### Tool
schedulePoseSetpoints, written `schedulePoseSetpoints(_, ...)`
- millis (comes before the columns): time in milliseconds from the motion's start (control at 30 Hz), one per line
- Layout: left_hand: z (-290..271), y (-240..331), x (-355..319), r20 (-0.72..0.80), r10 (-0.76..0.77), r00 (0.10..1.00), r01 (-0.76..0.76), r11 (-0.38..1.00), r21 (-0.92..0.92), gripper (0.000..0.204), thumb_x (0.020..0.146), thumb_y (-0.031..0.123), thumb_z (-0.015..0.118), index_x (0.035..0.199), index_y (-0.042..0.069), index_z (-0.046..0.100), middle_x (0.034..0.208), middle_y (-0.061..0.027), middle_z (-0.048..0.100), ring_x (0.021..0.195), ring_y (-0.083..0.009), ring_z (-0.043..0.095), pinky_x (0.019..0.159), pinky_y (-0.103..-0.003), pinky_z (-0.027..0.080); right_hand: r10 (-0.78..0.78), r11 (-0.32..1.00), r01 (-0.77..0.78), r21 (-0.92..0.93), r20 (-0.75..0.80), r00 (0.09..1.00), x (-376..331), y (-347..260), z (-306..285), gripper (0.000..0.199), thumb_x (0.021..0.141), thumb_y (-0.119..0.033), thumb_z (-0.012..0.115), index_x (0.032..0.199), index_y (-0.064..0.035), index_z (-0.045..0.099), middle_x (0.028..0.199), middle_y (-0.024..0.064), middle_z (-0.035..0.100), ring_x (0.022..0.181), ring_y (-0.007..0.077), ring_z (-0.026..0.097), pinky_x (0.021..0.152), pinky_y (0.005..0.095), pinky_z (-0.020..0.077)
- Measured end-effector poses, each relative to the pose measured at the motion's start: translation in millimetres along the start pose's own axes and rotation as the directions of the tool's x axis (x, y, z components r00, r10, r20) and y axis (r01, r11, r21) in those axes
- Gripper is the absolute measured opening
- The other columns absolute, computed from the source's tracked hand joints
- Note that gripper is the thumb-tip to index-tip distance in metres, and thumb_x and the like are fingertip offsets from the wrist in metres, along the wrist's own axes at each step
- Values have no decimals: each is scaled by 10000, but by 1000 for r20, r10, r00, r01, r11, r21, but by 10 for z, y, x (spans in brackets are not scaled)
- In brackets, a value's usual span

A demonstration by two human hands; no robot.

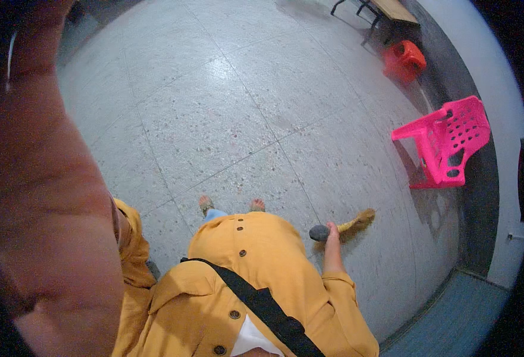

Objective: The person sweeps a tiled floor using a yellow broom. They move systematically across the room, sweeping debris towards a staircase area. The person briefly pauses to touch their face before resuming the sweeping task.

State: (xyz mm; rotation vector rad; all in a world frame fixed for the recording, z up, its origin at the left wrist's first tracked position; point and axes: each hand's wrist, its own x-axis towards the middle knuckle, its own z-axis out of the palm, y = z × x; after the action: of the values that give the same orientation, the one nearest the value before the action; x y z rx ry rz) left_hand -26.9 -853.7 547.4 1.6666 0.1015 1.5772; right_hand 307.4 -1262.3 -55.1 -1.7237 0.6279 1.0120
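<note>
My right hand [332, 230] is closed around the upper end of what looks like a broom, beside my right hip. The broom's rounded dark grey handle end [319, 232] sticks out on the left of the fist. Beyond the fist, its yellow and brown lower part [357, 221] shows over the floor, with a shadow under it. My left hand [30, 196] is raised very close to the camera and, with the arm, fills the left side of the view. Its fingers cannot be made out. I wear a yellow buttoned garment with a black strap across it.
A pink plastic chair [446, 143] stands at the right by the wall. Farther back are a red plastic stool [404, 61] and a wooden-topped table [397, 11] with dark legs. The tiled floor [232, 119] is grey and speckled. A blue floor strip [446, 315] lies at the lower right.
</note>
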Motion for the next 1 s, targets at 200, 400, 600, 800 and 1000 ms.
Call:
schedulePoseSetpoints(200, -55, 264, -92, 43, -49, 998, 51, 998, -45, 315, 832, 419, 471, 706, 129, 486, 653, -3, 490, 587, -150, 498, 623, -315, 441, 31, 998, -32, -61, -20, 999, 74, 166, 98, 243, 662, -374, 592, 734, -144, 566, 700, 26, 532, 603, 198, 502, 542, 355, 426)
schedulePoseSetpoints(400, 471, 365, -311, 153, 353, 923, -273, 881, -388, 159, 775, 115, 552, 644, 126, 463, 568, 15, 461, 515, -115, 473, 523, -228, 412, 211, 973, -222, -63, -147, 966, 189, 352, 480, 192, 688, -336, 530, 704, -145, 539, 671, 49, 567, 601, 236, 553, 509, 407, 434)
schedulePoseSetpoints(600, 273, 314, -462, -39, 685, 727, -644, 660, -387, 200, 691, -25, 544, 593, 104, 427, 551, -17, 509, 510, -130, 545, 503, -247, 498, 142, 989, -138, -43, 103, 984, -487, 138, 857, 212, 669, -276, 586, 768, -90, 559, 761, 61, 573, 661, 252, 524, 641, 407, 446)
schedulePoseSetpoints(800, 160, 368, -491, -56, 660, 749, -617, 664, -423, 225, 667, -64, 534, 576, 101, 412, 568, -36, 517, 522, -146, 537, 506, -268, 477, 250, 959, -257, -124, -66, 966, -655, 64, 923, 231, 615, -264, 587, 761, -93, 534, 724, 66, 551, 643, 252, 530, 591, 416, 447)
schedulePoseSetpoints(1000, 252, 400, -410, -60, 584, 810, -578, 775, -256, 347, 578, -185, 599, 650, 110, 431, 598, 14, 413, 559, -108, 458, 555, -232, 407, 318, 924, -342, -173, -154, 935, -332, 281, 798, 259, 564, -243, 613, 751, -91, 517, 691, 57, 526, 597, 261, 515, 582, 430, 446)
